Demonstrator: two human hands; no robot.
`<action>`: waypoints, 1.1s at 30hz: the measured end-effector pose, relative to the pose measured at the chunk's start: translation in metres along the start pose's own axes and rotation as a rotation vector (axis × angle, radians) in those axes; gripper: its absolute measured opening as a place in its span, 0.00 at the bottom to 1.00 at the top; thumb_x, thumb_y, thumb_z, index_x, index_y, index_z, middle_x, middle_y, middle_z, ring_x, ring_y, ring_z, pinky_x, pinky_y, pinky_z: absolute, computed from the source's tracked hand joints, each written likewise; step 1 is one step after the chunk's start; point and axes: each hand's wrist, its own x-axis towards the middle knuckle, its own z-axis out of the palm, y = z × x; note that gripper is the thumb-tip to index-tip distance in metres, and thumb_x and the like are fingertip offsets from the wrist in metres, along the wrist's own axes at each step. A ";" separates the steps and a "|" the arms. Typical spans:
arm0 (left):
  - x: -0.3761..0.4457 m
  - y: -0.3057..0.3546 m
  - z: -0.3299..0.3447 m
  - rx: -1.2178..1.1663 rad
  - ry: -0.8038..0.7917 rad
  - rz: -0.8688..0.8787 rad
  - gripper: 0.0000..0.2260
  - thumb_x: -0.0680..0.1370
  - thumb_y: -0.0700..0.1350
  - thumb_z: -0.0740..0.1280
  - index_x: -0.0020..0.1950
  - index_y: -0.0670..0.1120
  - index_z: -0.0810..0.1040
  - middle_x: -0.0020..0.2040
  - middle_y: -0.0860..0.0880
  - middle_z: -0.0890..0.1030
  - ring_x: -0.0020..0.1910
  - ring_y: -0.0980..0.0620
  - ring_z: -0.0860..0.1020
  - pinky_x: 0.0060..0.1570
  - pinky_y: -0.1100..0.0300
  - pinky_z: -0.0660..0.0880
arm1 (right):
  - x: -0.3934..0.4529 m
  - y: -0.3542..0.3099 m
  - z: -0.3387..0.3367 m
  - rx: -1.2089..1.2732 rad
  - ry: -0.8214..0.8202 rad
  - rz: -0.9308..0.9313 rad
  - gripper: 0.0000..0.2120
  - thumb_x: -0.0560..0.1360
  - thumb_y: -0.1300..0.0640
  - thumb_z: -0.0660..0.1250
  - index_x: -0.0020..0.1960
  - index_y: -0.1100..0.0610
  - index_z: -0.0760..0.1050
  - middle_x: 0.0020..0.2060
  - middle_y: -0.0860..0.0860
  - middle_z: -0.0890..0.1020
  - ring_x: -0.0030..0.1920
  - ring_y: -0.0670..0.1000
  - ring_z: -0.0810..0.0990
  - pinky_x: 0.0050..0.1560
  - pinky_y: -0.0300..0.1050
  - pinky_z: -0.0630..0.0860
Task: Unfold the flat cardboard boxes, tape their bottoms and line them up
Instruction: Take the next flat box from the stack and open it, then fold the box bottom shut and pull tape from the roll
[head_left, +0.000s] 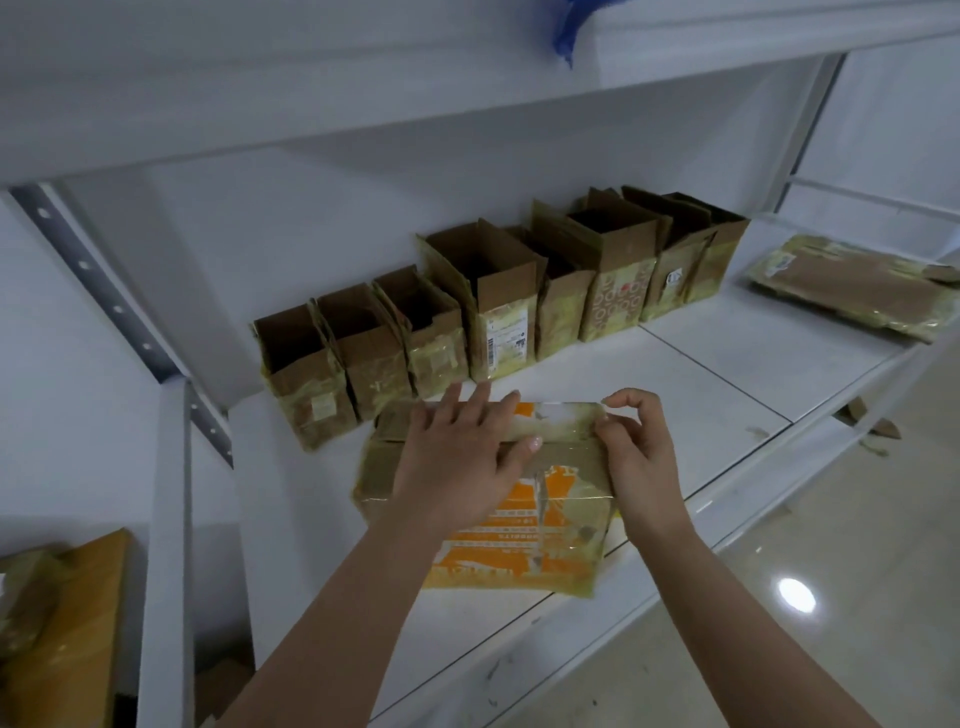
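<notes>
An orange-printed cardboard box (540, 525), wrapped in old yellowish tape, lies on the white shelf (727, 374) in front of me. My left hand (457, 457) presses flat on its top with straight fingers. My right hand (636, 447) pinches the box's right far corner between thumb and curled fingers. Behind the box, several opened brown boxes (498, 301) stand in a row along the back wall, tops open.
A pile of flat taped cardboard (857, 291) lies at the shelf's right end. Another stack of taped cardboard (57, 618) sits at the lower left, beyond the white shelf post (166, 545). An upper shelf overhangs the row. Glossy floor with cardboard scraps lies to the right.
</notes>
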 end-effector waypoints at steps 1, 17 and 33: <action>0.001 -0.001 0.000 -0.002 0.006 0.004 0.31 0.77 0.68 0.37 0.79 0.60 0.46 0.81 0.53 0.47 0.79 0.47 0.43 0.75 0.41 0.44 | 0.000 0.002 -0.001 0.009 0.011 0.007 0.11 0.80 0.62 0.60 0.51 0.46 0.72 0.38 0.52 0.80 0.35 0.51 0.77 0.36 0.48 0.75; 0.001 -0.002 0.001 -0.001 0.009 -0.031 0.35 0.72 0.71 0.34 0.78 0.63 0.46 0.80 0.56 0.49 0.79 0.51 0.45 0.75 0.44 0.44 | 0.041 0.057 -0.057 -1.510 -0.582 -0.003 0.26 0.74 0.60 0.61 0.72 0.47 0.67 0.70 0.47 0.69 0.76 0.53 0.59 0.75 0.59 0.49; 0.004 -0.003 0.001 -0.017 0.017 -0.014 0.34 0.73 0.70 0.37 0.78 0.61 0.48 0.80 0.54 0.50 0.79 0.50 0.46 0.75 0.43 0.45 | 0.056 -0.044 -0.094 -1.727 -0.249 0.071 0.12 0.77 0.45 0.64 0.59 0.44 0.75 0.57 0.46 0.78 0.63 0.51 0.73 0.63 0.51 0.61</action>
